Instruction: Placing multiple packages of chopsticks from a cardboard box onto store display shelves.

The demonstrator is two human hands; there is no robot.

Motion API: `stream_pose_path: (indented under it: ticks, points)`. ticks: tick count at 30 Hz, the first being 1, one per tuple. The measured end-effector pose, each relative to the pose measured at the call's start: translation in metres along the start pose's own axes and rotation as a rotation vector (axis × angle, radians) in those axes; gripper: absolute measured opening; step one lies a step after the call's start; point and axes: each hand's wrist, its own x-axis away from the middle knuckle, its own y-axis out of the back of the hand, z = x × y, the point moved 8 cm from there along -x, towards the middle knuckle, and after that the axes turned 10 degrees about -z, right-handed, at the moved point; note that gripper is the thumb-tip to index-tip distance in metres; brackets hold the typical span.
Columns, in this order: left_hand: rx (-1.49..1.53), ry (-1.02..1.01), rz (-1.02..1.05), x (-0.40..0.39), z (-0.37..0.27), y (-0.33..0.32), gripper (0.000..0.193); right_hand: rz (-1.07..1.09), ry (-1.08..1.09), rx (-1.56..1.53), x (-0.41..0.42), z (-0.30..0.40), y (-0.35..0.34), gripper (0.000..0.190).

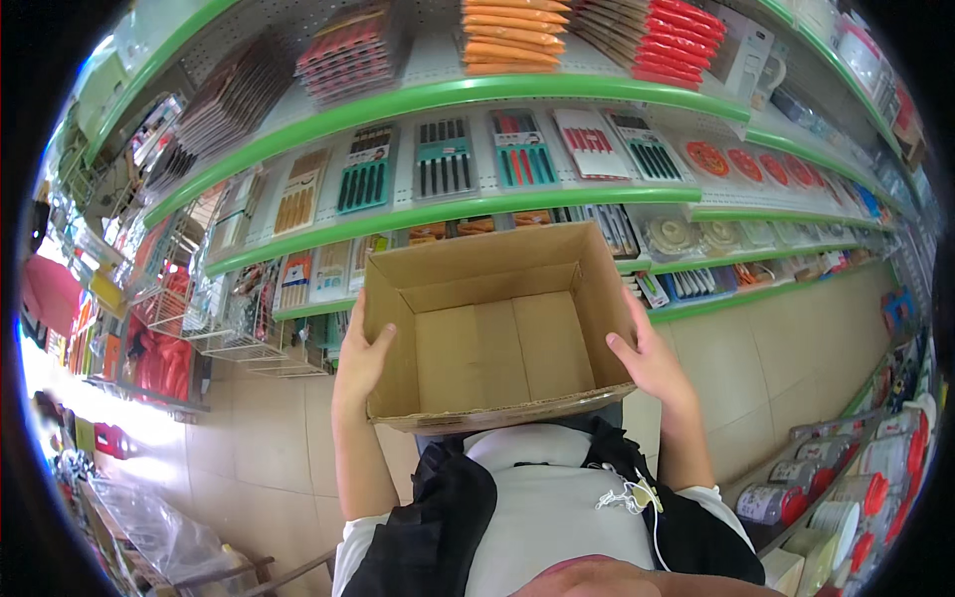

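Note:
An open-topped cardboard box (485, 351) with nothing inside is held in front of my body. My left hand (365, 351) grips its left wall, the thumb over the rim and the fingers outside. On the opposite wall my right hand (645, 351) holds in the same way. Beyond the box, packs of chopsticks (445, 158) lie on a green-edged shelf (448, 213). Orange packets (515, 33) and red packets (677, 43) are stacked on the shelf above. The box hides part of the lower shelves.
Wire baskets (246, 339) stand at the left end of the shelves. Jars with red lids (772, 504) line a rack at the lower right. A clear plastic bag (160, 530) lies at the lower left. Tiled floor (261, 440) shows on both sides of me.

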Motion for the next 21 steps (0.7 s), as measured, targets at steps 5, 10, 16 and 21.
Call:
stream_pose_path:
  ticks: [5,10,16,21]
  points:
    - [-0.083,0.033,0.025,0.0,-0.011,-0.005,0.07,0.026,-0.003,0.249,-0.002,-0.006,0.004,0.079]
    - [-0.175,0.01,0.004,-0.003,-0.013,-0.011,0.07,0.027,-0.07,0.235,-0.007,-0.016,0.001,0.08]
    - [-0.145,0.031,0.022,-0.015,0.006,-0.005,0.072,0.035,-0.06,0.246,-0.01,-0.024,-0.008,0.079]
    - [-0.104,0.069,-0.02,-0.011,0.0,0.006,0.073,0.063,-0.112,0.227,-0.016,-0.01,-0.02,0.078]
